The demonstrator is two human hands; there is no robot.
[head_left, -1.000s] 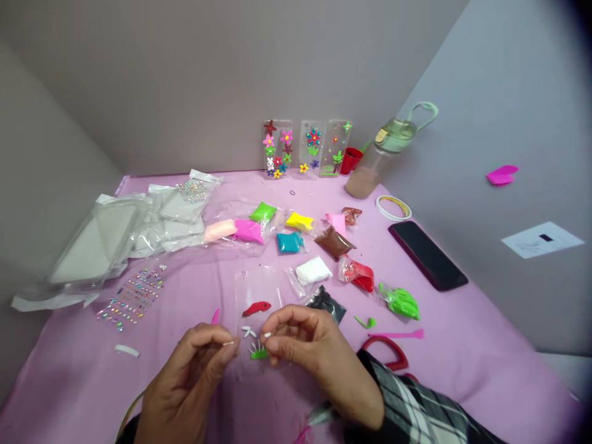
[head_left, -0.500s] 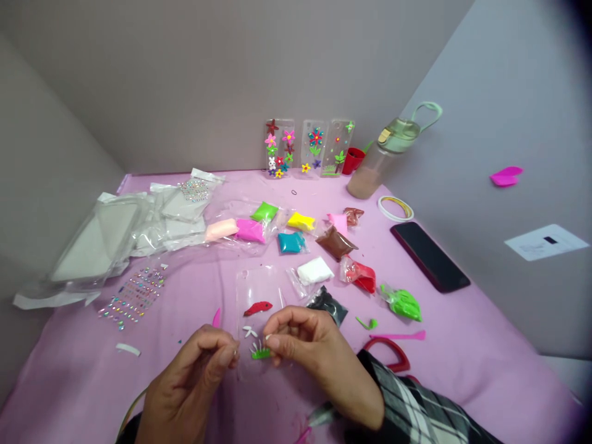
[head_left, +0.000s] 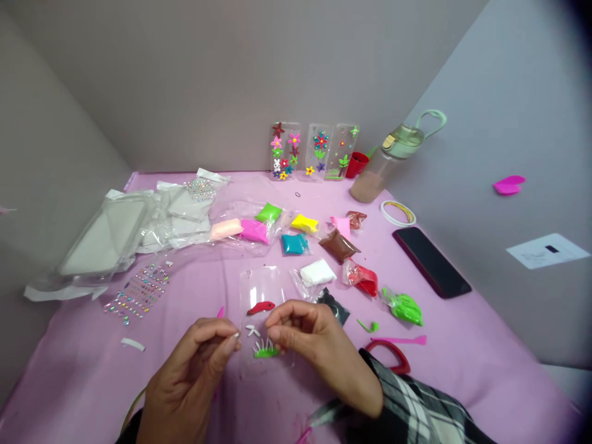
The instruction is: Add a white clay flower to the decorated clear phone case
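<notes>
My left hand (head_left: pixel 189 376) pinches a tiny bit of white clay (head_left: pixel 237 335) between thumb and index finger. Close by on the right, my right hand (head_left: pixel 309 339) has its thumb and fingertips together; whatever they hold, if anything, is too small to make out. Beneath both hands lies a clear phone case (head_left: pixel 247 283), partly hidden by the right hand. On it are a red clay fish (head_left: pixel 261 308), a white petal-like clay shape (head_left: pixel 253 331) and a green clay strip (head_left: pixel 266 353) with thin white stalks rising from it.
Several clay packets surround the case, among them white (head_left: pixel 317 272), teal (head_left: pixel 295 244) and black (head_left: pixel 333 305). Red-handled scissors (head_left: pixel 401 362) and a pink tool (head_left: pixel 402 340) lie right, near a phone (head_left: pixel 432 262). A gem sheet (head_left: pixel 139 293) is left. A bottle (head_left: pixel 370 182) stands behind.
A white bit that showed at my right fingertips is no longer visible there; one now shows in my left pinch. The view has shifted slightly, and both hands stay over the case.
</notes>
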